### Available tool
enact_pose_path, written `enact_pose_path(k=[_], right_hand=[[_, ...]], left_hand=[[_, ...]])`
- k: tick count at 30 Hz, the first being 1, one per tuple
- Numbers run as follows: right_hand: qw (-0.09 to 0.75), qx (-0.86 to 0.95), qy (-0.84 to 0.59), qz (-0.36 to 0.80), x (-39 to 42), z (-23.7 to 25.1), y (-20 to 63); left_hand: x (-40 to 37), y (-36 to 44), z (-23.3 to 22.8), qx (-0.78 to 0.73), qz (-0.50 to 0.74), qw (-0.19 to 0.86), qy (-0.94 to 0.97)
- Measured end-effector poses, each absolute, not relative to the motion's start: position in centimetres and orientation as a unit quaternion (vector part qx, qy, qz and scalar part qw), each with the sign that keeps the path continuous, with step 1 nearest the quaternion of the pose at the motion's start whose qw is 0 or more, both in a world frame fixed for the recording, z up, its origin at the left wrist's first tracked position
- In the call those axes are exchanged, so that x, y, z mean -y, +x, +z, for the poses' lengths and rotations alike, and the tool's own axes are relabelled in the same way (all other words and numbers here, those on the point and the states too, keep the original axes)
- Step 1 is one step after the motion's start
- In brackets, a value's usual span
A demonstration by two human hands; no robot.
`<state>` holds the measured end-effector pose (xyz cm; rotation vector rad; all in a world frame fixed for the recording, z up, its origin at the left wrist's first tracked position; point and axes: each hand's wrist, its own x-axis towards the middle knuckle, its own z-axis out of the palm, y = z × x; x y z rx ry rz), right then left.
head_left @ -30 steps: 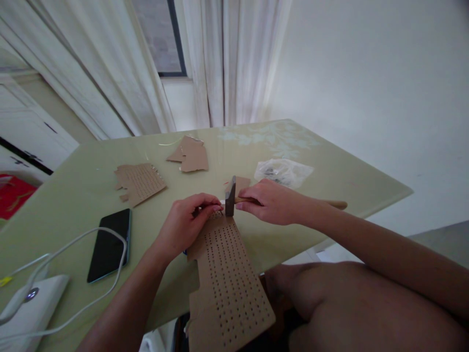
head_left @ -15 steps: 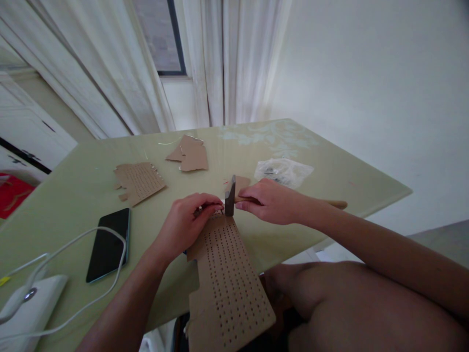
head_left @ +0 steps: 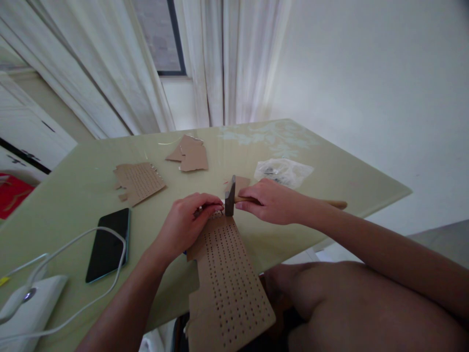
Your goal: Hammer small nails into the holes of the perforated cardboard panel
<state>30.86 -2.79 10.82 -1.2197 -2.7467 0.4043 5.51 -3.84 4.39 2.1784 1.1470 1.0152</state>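
Note:
My right hand [head_left: 269,200] is wrapped round the wooden handle of a hammer [head_left: 229,198], close to its dark metal head. The rest of the handle sticks out to the right under my wrist. My left hand [head_left: 192,215] is closed in a pinch just left of the hammer head. Something small and dark shows between its fingers, too hidden to name. Beneath the left fingertips lies the far end of a long cardboard strip [head_left: 229,274] with rows of punched holes. Its near end hangs over the table's front edge towards my lap.
On the greenish table [head_left: 293,239] lie a punched cardboard piece [head_left: 141,182], torn cardboard scraps [head_left: 195,155], a small cardboard piece [head_left: 242,183] and a clear plastic bag [head_left: 284,171]. To the left are a phone [head_left: 108,244], a white cable [head_left: 119,234] and a white power strip [head_left: 47,303].

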Motion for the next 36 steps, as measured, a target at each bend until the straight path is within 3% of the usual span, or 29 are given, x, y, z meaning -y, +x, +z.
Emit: enact_pose_path(k=[21, 30, 33, 36], right_hand=[[0.058, 0.900, -0.404, 0.151, 2.8, 10.9, 30.9], [0.053, 0.899, -0.418, 0.116, 2.7, 11.4, 31.0], [0.102, 0.886, -0.439, 0.111, 2.7, 12.1, 31.1], [0.216, 0.862, -0.438, 0.135, 3.0, 12.9, 31.1]], left_hand=[[3.9, 5.7, 4.0, -0.407, 0.385, 0.223, 0.798], [3.9, 5.6, 4.0, -0.412, 0.378, 0.262, 0.786], [3.9, 5.7, 3.8, -0.414, 0.376, 0.274, 0.782], [3.9, 5.7, 3.7, -0.411, 0.376, 0.281, 0.782]])
